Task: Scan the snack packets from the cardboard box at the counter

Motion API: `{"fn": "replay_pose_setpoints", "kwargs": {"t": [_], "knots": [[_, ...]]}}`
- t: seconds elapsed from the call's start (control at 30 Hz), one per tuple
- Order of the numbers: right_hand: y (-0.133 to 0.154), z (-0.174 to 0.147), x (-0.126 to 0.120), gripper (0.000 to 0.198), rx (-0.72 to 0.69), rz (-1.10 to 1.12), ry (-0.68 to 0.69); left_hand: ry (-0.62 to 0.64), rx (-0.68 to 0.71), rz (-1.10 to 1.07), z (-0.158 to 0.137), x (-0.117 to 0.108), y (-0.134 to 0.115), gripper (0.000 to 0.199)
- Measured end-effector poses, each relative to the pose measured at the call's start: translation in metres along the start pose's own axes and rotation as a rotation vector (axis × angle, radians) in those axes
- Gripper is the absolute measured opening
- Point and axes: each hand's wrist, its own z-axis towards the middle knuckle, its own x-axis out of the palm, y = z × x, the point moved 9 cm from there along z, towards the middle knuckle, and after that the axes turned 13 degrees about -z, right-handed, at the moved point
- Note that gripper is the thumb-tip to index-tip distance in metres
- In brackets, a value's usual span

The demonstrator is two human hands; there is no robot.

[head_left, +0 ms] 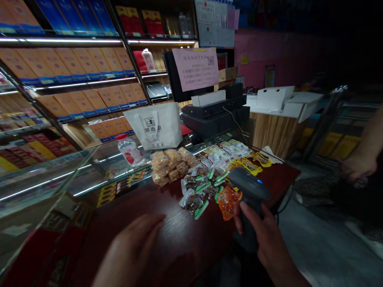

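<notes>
My right hand (263, 227) is wrapped round the handle of a dark barcode scanner (249, 187), which has a small blue light on top. Just behind the scanner lies an orange snack packet (227, 203). My left hand (134, 239), blurred, is over the dark red counter (170, 231) with fingers stretched out and nothing visible in them. Several small clear packets with green strips (200, 185) are heaped in the middle. Left of these sits a pile of wrapped tan pastries (172, 163). Silvery packets (224, 151) and yellow packets (248, 165) are spread farther back.
A white carrier bag (155, 125) and a red-capped bottle (130, 150) stand on the glass display case (80, 159). Behind are a monitor with a pink notice (196, 67) and a black till (215, 117). Boxed shelves line the left. Another person's hand (359, 165) is at right.
</notes>
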Motion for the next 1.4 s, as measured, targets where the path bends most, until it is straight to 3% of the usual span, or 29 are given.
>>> {"fn": "replay_pose_setpoints", "kwargs": {"t": [0.07,0.17,0.27,0.37,0.43,0.53,0.63,0.7,0.83,0.93,1.07,1.2,1.3,1.4], "knots": [[0.01,0.002,-0.014,0.036,-0.029,0.075,-0.055,0.304,0.065,-0.059,0.01,0.073,-0.02,0.024],[0.019,0.003,-0.025,0.038,-0.062,0.128,-0.083,0.403,0.052,-0.006,0.024,0.146,-0.044,0.018],[0.022,0.003,-0.031,0.039,-0.068,0.103,-0.134,0.429,0.095,0.085,0.033,0.185,-0.064,0.028],[0.02,0.005,-0.032,0.039,-0.061,0.059,-0.156,0.464,0.148,0.15,0.037,0.202,-0.066,0.017],[0.016,0.008,-0.031,0.039,-0.049,0.016,-0.148,0.426,0.156,0.151,0.04,0.2,-0.059,0.016],[0.003,0.013,-0.027,0.041,-0.007,-0.068,-0.123,0.239,0.177,0.09,0.043,0.177,-0.049,0.014],[-0.013,0.015,-0.017,0.04,0.035,-0.158,-0.073,0.002,0.364,0.03,0.032,0.139,-0.055,0.015],[-0.021,0.014,-0.008,0.041,0.04,-0.211,-0.052,-0.088,0.531,-0.005,0.017,0.117,-0.061,0.019],[-0.036,0.004,0.015,0.041,0.069,-0.181,0.001,-0.077,0.795,0.044,-0.014,0.091,-0.073,0.016],[-0.042,-0.004,0.029,0.049,0.121,-0.13,0.038,-0.037,0.873,0.086,-0.029,0.077,-0.077,0.017],[-0.038,-0.012,0.042,0.061,0.123,-0.132,0.096,0.078,0.724,-0.071,-0.031,0.069,-0.061,0.023],[-0.046,-0.014,0.046,0.06,0.136,-0.164,0.119,0.053,0.377,-0.569,-0.021,0.063,-0.014,0.018],[-0.057,-0.014,0.051,0.06,0.146,-0.185,0.122,0.165,0.004,-1.028,-0.017,0.088,0.023,0.031],[-0.06,-0.015,0.058,0.059,0.143,-0.236,0.117,0.37,-0.311,-1.356,-0.026,0.121,0.034,0.042]]}}
